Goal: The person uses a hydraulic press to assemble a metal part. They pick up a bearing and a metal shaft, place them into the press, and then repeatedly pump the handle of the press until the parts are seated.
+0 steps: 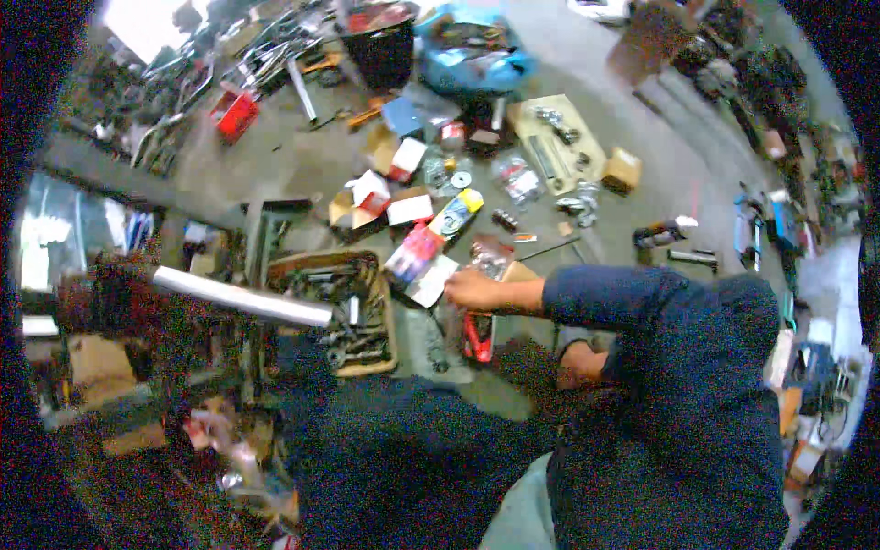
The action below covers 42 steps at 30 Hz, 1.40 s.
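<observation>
The right hand (472, 290) reaches out over the floor (302, 156). Its grip is pinched shut on the edge of a white card (431, 280). The card lies flat on the floor, just beside a red packet (414, 249). The arm wears a dark blue sleeve (605, 295).

The left hand (577, 362) is tucked in close to the body, low down. Its fingers are hidden, so I cannot tell if that grip is apart or together.

Right under the right hand lies a red tool (478, 335). To the left of the card sits a wooden box (341, 312) full of grey metal tools. A shiny silver pipe (240, 298) pokes across the box.

Further away is a yellow and blue can (456, 213), lying on its side. Small white and red boxes (390, 197) lie near it. A flat board (557, 142) with metal parts is farther back, and a blue bag (472, 50) is beyond that.
</observation>
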Each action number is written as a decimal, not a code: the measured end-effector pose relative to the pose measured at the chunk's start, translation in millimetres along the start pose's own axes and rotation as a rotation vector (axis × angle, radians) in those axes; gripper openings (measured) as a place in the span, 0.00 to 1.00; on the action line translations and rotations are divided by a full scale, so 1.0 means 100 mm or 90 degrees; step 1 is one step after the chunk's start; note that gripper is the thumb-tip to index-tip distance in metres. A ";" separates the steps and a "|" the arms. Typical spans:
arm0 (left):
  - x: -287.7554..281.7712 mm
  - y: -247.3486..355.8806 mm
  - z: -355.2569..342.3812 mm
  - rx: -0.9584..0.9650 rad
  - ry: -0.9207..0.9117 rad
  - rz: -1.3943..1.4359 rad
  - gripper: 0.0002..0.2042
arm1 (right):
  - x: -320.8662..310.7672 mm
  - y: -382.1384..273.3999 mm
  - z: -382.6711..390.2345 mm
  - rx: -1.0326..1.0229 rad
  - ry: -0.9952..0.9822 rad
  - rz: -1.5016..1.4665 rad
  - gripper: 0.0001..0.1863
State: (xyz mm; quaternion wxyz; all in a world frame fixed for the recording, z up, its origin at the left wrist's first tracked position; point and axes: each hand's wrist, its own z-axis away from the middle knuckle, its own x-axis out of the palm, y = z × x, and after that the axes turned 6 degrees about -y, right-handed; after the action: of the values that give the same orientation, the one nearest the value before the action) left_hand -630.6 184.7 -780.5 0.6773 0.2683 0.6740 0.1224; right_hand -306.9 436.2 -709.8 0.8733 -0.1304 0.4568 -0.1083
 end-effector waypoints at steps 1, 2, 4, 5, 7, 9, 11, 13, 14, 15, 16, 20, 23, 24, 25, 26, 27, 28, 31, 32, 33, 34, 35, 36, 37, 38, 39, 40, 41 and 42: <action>0.07 0.08 0.05 0.003 -0.019 -0.003 0.14 | -0.18 0.03 0.33 0.028 -0.002 -0.004 0.18; -0.04 -0.05 -0.04 -0.008 -0.008 -0.016 0.14 | -0.50 -0.05 0.62 -0.045 -0.031 -0.169 0.20; -0.04 -0.06 -0.06 -0.011 -0.021 -0.029 0.14 | -0.91 -0.02 1.23 -0.109 -0.143 -0.288 0.22; -0.08 -0.07 -0.08 -0.012 -0.025 -0.039 0.14 | -1.10 0.09 1.47 -0.120 -0.226 -0.239 0.23; -0.12 0.00 -0.06 -0.006 -0.040 -0.053 0.14 | -1.46 0.32 1.96 -0.020 -0.317 -0.211 0.21; -0.27 -0.05 -0.11 -0.006 -0.037 -0.066 0.14 | -1.64 0.54 2.31 0.146 -0.315 -0.182 0.19; -0.33 -0.03 -0.09 0.003 -0.049 -0.069 0.14 | -1.43 0.84 2.48 0.207 -0.327 -0.201 0.18; -0.54 -0.01 -0.04 0.020 -0.057 -0.065 0.14 | -1.25 0.97 2.58 0.228 -0.297 -0.223 0.19; -0.63 0.12 0.05 0.042 -0.083 -0.047 0.14 | -1.05 1.03 2.57 0.185 -0.244 -0.297 0.20; -0.72 0.26 0.14 0.063 -0.114 -0.028 0.14 | -0.84 1.07 2.54 0.139 -0.190 -0.369 0.21; -0.82 0.47 0.29 0.083 -0.187 -0.002 0.14 | -0.68 1.03 2.45 0.142 -0.196 -0.452 0.22; -1.16 1.39 1.10 0.113 -0.590 0.040 0.11 | -0.27 0.80 1.86 -0.049 -0.226 -0.808 0.33; -1.20 2.19 1.68 -0.008 -0.901 0.335 0.07 | -0.48 0.47 1.58 -0.093 -0.257 -0.926 0.34; -1.14 2.34 1.81 0.048 -0.973 0.375 0.07 | -0.53 0.44 1.55 -0.104 -0.261 -0.965 0.34; -1.16 2.42 1.89 -0.028 -1.042 0.426 0.08 | -0.52 0.45 1.46 -0.117 -0.270 -0.957 0.34; -1.17 2.52 1.99 -0.110 -1.108 0.481 0.08 | -0.46 0.47 1.35 -0.181 -0.376 -0.964 0.30; -1.20 2.65 2.07 -0.020 -1.155 0.539 0.08 | -0.38 0.50 1.27 -0.244 -0.483 -0.967 0.28; -1.27 2.61 2.08 -0.032 -1.134 0.540 0.08 | -0.46 0.50 1.28 -0.259 -0.500 -0.955 0.28; -1.45 2.47 2.02 -0.063 -1.087 0.348 0.06 | -0.46 0.71 1.49 -0.249 -0.471 -0.727 0.19; -1.54 2.36 2.02 -0.089 -1.054 0.296 0.07 | -0.48 0.74 1.57 -0.259 -0.467 -0.703 0.19; -1.61 2.02 2.01 -0.024 -1.008 0.207 0.08 | -0.51 0.74 1.69 -0.225 -0.349 -0.817 0.18; -1.66 1.78 1.99 0.043 -0.965 0.118 0.10 | -0.30 0.95 1.67 -0.285 -0.156 -0.745 0.17; -1.75 1.93 1.98 0.031 -0.957 0.100 0.12 | -0.04 1.20 1.69 -0.288 0.046 -0.647 0.17; -1.85 2.08 1.95 0.021 -0.948 0.082 0.15 | 0.41 1.62 1.52 -0.373 0.291 -0.338 0.17; -2.06 1.91 1.88 0.180 -0.895 -0.081 0.16 | 0.38 1.70 1.48 -0.108 0.256 -0.328 0.19; -2.24 1.65 1.82 0.327 -0.859 -0.121 0.17 | 0.25 1.75 1.50 0.160 0.215 -0.300 0.20; -2.35 1.62 1.81 0.237 -0.843 -0.113 0.16 | 0.11 1.84 1.55 0.230 0.192 -0.263 0.21; -2.50 1.72 1.82 0.144 -0.826 -0.112 0.15 | 0.04 1.92 1.55 0.295 0.169 -0.230 0.22; -2.55 1.82 1.78 0.180 -0.826 -0.216 0.14 | 0.10 2.03 1.58 0.317 0.197 -0.217 0.22; -2.56 1.98 1.69 0.221 -0.824 -0.314 0.14 | 0.15 2.12 1.61 0.343 0.225 -0.200 0.21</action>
State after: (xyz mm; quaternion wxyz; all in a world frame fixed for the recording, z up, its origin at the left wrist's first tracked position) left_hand -442.3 179.2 -467.6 0.8969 0.2306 0.1873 -0.3275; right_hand -150.3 652.1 -702.2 0.7564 0.0567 0.5305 -0.3784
